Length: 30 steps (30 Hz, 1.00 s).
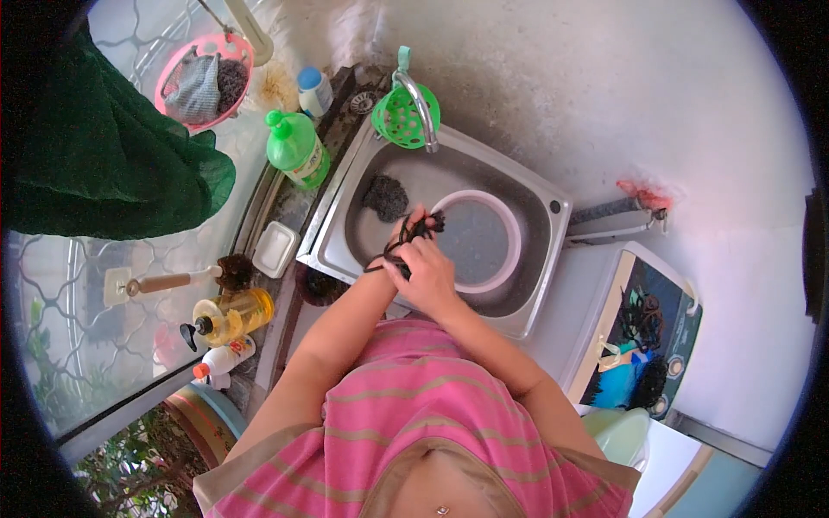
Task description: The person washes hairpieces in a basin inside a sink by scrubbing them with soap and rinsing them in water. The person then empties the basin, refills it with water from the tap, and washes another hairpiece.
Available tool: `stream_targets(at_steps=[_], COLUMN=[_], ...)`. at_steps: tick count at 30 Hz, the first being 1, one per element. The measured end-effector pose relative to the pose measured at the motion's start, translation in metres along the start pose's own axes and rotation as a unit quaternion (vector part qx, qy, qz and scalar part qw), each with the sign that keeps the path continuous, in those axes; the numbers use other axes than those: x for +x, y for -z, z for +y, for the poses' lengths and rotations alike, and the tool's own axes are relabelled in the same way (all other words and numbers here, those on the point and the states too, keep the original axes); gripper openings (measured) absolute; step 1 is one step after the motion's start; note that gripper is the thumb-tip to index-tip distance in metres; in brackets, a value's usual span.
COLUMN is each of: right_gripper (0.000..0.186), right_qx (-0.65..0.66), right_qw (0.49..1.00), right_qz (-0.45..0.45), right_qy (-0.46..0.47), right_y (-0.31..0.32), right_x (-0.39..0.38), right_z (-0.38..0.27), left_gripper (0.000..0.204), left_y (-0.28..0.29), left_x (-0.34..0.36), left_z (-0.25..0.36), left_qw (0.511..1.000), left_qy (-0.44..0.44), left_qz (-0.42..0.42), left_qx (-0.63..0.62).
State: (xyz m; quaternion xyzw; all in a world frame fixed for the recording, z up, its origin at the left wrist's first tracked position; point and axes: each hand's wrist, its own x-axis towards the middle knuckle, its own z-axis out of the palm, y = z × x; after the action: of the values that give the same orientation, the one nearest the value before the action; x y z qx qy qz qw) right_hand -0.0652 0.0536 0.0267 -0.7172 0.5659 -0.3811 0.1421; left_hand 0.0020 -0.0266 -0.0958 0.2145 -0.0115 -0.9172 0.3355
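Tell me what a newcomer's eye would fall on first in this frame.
Likely the left hand and right hand, brought together over the steel sink with dark strands bunched at them. Next, perhaps, the large dark green cloth hanging at the upper left, and the pink-rimmed basin in the sink, just right of the hands.

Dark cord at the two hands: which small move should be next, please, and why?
Perhaps the right hand should ease the loose strand of dark cord off the left wrist: that strand lies across the wrist, outside the main bunch, and the right hand is close to it.
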Motion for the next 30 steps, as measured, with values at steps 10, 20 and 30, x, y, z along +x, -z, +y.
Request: stream_targets(at_steps=[10, 20, 30], right_gripper=[0.016, 0.025, 0.032], right_qx=[-0.030, -0.079, 0.041], right_qw=[0.991, 0.967, 0.944], right_qz=[0.074, 0.152, 0.102], right_qy=[-0.105, -0.188, -0.310], right_y=[-0.009, -0.012, -0.007], right_x=[0.012, 0.035, 0.038], right_z=[-0.009, 0.025, 0.068], left_gripper=[0.023, 0.029, 0.031], left_y=[-0.017, -0.020, -0.069], left_x=[-0.016, -0.016, -0.034], left_z=[-0.001, -0.009, -0.015], left_qw=[0.998, 0.997, 0.984], left_qy=[-0.054, -0.074, -0.053], left_qz=[-0.021, 0.025, 0.170], left_qx=[-0.014, 0.006, 0.015])
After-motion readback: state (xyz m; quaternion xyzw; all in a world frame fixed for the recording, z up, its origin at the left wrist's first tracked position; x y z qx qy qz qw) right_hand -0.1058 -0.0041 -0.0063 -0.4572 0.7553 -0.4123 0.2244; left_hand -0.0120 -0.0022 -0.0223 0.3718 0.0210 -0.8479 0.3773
